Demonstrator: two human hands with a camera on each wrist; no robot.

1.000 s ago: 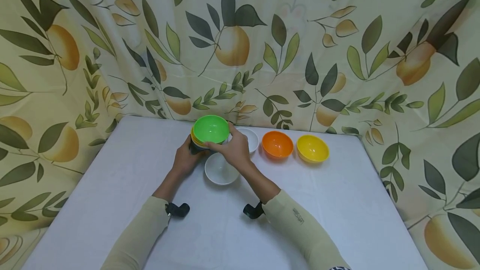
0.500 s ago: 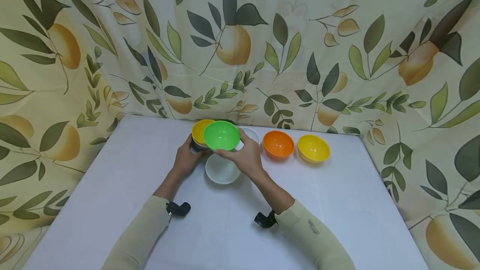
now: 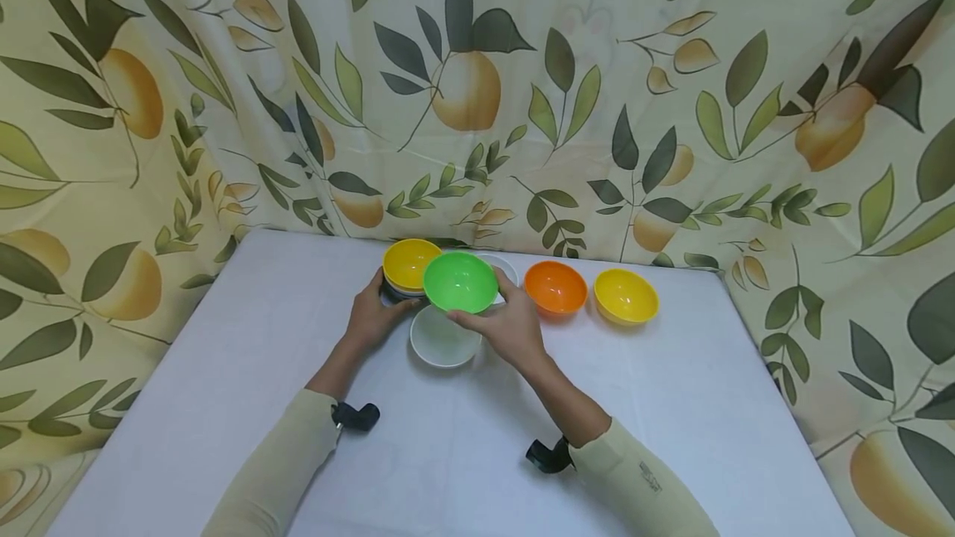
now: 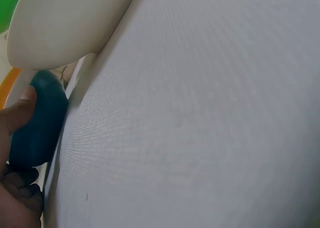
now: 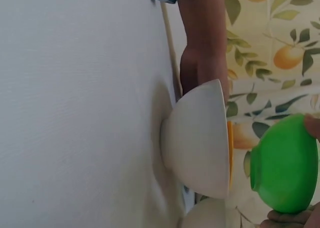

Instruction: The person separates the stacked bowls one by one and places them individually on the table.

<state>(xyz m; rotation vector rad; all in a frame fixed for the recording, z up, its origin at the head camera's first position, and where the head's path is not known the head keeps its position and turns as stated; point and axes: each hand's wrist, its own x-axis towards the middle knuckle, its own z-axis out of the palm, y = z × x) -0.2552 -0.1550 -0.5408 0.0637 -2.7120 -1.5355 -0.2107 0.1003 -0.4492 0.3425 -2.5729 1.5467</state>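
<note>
My right hand (image 3: 511, 326) holds a green bowl (image 3: 460, 282) by its rim, thumb at the near side and fingers at the far right. In the right wrist view the green bowl (image 5: 285, 168) is raised above the tabletop, apart from the white bowl (image 5: 197, 138). My left hand (image 3: 371, 315) grips a nested stack at the back left. A yellow bowl (image 3: 412, 263) tops this stack; below it show a pale rim and a blue bowl (image 4: 42, 120), with the left thumb on its side. Just in front stands the white bowl (image 3: 445, 345), upright.
Behind the green bowl, a second white bowl (image 3: 501, 263) is partly hidden. An orange bowl (image 3: 555, 288) and another yellow bowl (image 3: 627, 297) stand in line to its right. The white-covered table (image 3: 671, 404) ends at a fruit-patterned curtain (image 3: 537, 106).
My right hand has lifted the green bowl off the stack and moved it right and toward me, uncovering the yellow bowl. My left hand stays at the stack.
</note>
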